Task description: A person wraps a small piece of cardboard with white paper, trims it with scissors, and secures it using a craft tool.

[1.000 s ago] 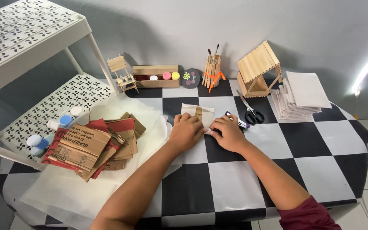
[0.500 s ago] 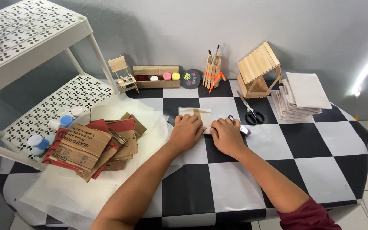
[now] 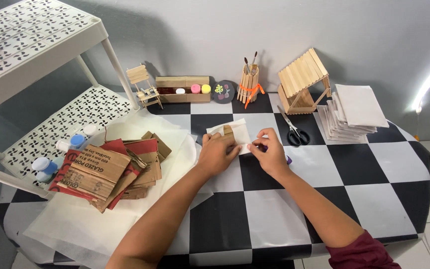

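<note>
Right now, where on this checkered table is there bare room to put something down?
The near right squares, between the right hand, the stack of white sheets and the table edge, lie bare. A smaller patch lies between the forearms. The left is crowded with cardboard pieces; the back row holds stick crafts and scissors.

I have only one view, from the camera on my head, looking forward and steeply down over the checkered table (image 3: 294, 219) from its near edge. It faces the grey wall (image 3: 225, 40) at the far side. My forearms enter from the bottom edge and my left hand (image 3: 216, 153) and right hand (image 3: 269, 155) sit near the centre, fairly close. The white shelf rack (image 3: 36, 45) fills the upper left.
</note>
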